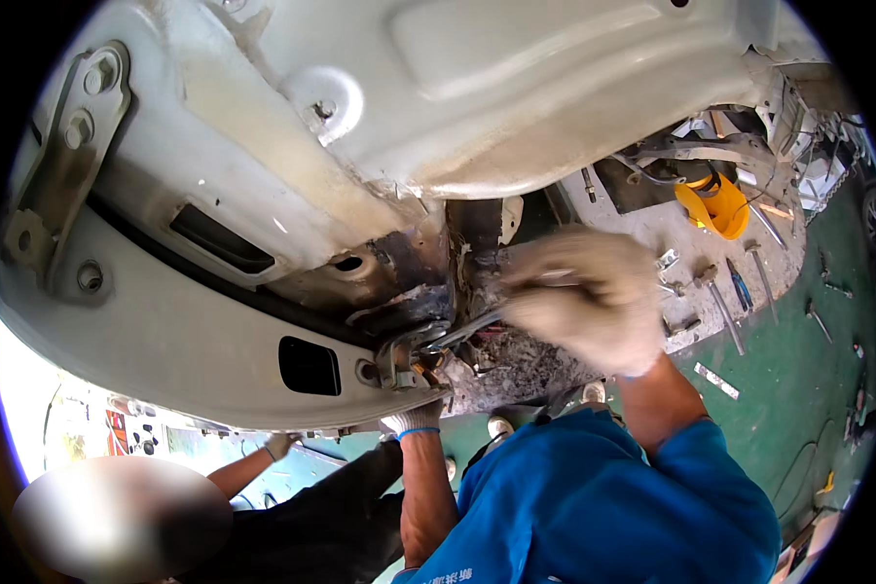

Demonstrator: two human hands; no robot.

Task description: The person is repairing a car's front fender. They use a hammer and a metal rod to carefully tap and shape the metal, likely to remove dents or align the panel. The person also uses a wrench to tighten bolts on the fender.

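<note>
My right hand (589, 307), in a pale work glove, is smeared by motion. Its fingers look curled, with a thin metallic streak among them; what it holds is not clear. Just left of it, a long metal tool (467, 329) slants from a metal clamp or bracket (399, 360) at the panel's end toward the glove. Beneath that end is my left hand (414, 419), gloved with a blue cuff, its fingers hidden by the edge. The curved white car body panel (214, 336) has a dark rectangular opening, and rusty, torn metal (389, 273) lies behind it.
A hinge (73, 146) is bolted at the upper left. On the right, a grey board (691, 326) holds a yellow container (715, 206), a hammer (720, 307) and pliers (740, 284). Another person (311, 516) is close on the left. Tools lie on the green floor (798, 389).
</note>
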